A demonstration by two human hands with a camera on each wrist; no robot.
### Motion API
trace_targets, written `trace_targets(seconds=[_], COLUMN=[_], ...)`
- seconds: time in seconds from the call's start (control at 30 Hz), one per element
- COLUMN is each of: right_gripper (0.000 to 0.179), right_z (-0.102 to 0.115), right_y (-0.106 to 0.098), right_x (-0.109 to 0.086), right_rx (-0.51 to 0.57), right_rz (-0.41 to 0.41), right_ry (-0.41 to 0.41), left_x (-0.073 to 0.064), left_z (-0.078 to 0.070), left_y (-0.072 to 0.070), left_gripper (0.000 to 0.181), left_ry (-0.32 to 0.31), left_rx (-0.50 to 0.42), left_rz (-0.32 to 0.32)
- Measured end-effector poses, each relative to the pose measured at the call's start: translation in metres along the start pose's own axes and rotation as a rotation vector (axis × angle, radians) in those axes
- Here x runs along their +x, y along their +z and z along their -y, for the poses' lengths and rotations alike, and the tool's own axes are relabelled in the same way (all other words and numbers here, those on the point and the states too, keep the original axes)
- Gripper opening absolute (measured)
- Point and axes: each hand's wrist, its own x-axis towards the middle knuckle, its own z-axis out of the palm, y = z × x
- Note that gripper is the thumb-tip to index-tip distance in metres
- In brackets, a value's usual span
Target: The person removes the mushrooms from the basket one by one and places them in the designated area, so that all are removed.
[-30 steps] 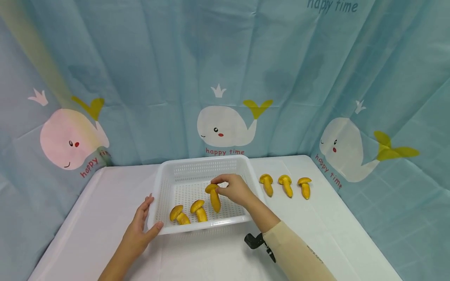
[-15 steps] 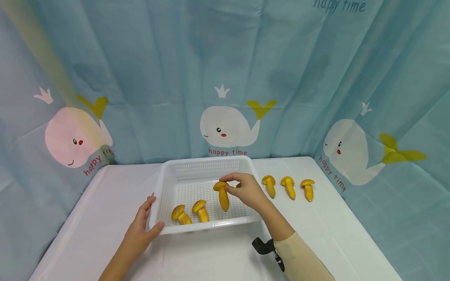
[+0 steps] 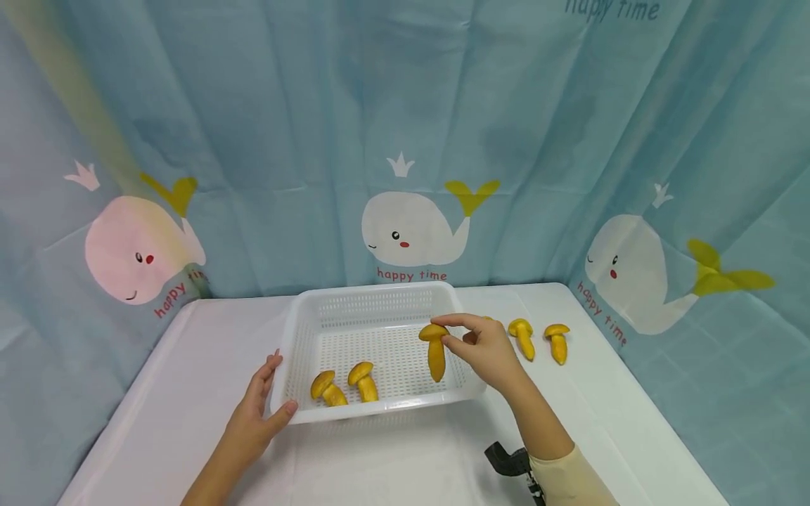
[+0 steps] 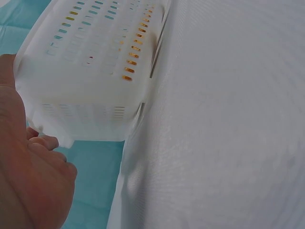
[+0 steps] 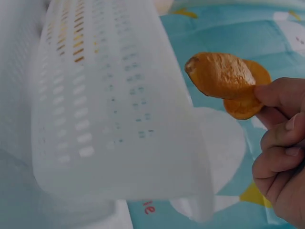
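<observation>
Between thumb and fingertips, my right hand (image 3: 486,351) pinches a yellow mushroom (image 3: 436,358) by its cap, stem pointing down, over the right part of a white plastic basket (image 3: 411,403). The right wrist view shows this mushroom (image 5: 221,75) above the rim, with the other fingers curled. My left hand (image 3: 253,414) grips the basket's near left corner, thumb on the rim, fingers along the left side. Two more mushrooms, one at far left (image 3: 330,391) and one beside it (image 3: 363,383), lie inside near the front wall.
On the white table (image 3: 607,422), right of the basket, lie a mushroom (image 3: 522,340) and another mushroom (image 3: 557,344); a third is mostly hidden behind my right hand. A blue whale-print curtain (image 3: 285,176) encloses the back and sides. A black wrist-worn device (image 3: 508,460) hangs below the right forearm.
My right hand has carried the pinched mushroom rightward across the basket and now covers most of one table mushroom. The left hand keeps its hold on the corner.
</observation>
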Motion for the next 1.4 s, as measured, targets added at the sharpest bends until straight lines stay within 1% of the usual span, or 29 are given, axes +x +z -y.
trace_targets(seconds=[0.23,0.4,0.53,0.67,0.77,0.9,0.97,1.17,1.23,1.4], right_gripper=[0.026,0.027,0.028,0.027,0.029,0.031,0.031,0.033,0.033,0.035], right_z=[-0.008,-0.016,-0.024,-0.040,-0.056,-0.078,-0.086,-0.103,-0.108,-0.124], right_y=[-0.032,-0.052,-0.066,-0.076,-0.082,-0.091,-0.094,-0.098,-0.098,-0.094], right_x=[-0.017,-0.028,-0.035,-0.038,-0.038,-0.039,-0.038,-0.032,-0.030,-0.028], right_rx=[-0.007,0.012,-0.002,-0.021,-0.001,0.045,0.061,0.071,0.068,0.062], right_rz=[-0.062,-0.074,-0.098,-0.111,-0.075,-0.016,0.001,0.009,0.009,0.021], right_ry=[-0.015,-0.017,0.020,0.041,0.042,0.066,0.075,0.097,0.107,0.150], left_x=[0.001,0.000,0.000,0.000,0.001,0.002,0.002,0.004,0.004,0.002], left_z=[-0.001,-0.002,-0.002,-0.002,-0.001,0.001,0.001,-0.001,-0.002,-0.003], left_y=[0.001,0.002,0.002,0.002,0.001,0.001,0.001,0.001,0.001,0.000], left_gripper=[0.083,0.084,0.084,0.084,0.084,0.084,0.083,0.084,0.084,0.084], left_ry=[-0.036,-0.042,-0.044,-0.047,-0.044,-0.031,-0.025,-0.031,-0.034,-0.044], left_rx=[0.022,0.022,0.015,0.015,0.016,0.001,-0.003,0.011,0.022,0.015], left_rz=[0.001,-0.003,0.000,-0.004,-0.005,0.005,0.009,0.006,0.004,-0.008])
